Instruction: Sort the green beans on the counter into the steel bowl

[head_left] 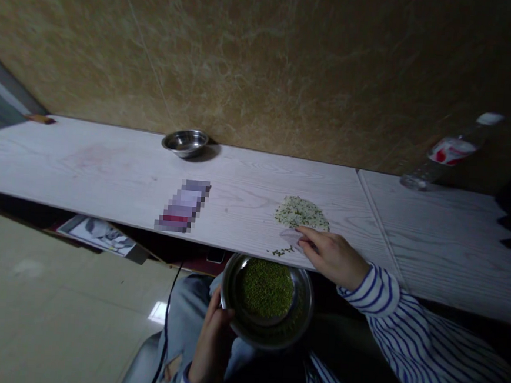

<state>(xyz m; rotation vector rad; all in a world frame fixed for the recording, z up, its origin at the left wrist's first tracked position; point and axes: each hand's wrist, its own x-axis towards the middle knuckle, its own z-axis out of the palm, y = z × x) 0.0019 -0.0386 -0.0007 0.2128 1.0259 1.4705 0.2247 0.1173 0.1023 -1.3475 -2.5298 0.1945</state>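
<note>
My left hand (215, 339) grips the rim of a steel bowl (303, 313) on its left side, just below the table's front edge. Many green mung beans (268, 287) lie in the bowl. Above the table's front edge, my right hand (332, 253) pinches a thin, translucent pale piece (291, 237), perhaps plastic, against the tabletop. Just beyond its fingertips is a pile of white grains mixed with green beans (302, 212). A few loose green beans (281, 251) lie by the edge, between the pile and the bowl.
A smaller steel bowl (185, 143) stands near the wall. Left of the pile lies a blurred-out phone-like object (185, 205). A clear plastic bottle (453, 151) stands at the right. Under the table are an open drawer (101, 237) and a dark cable (166, 320).
</note>
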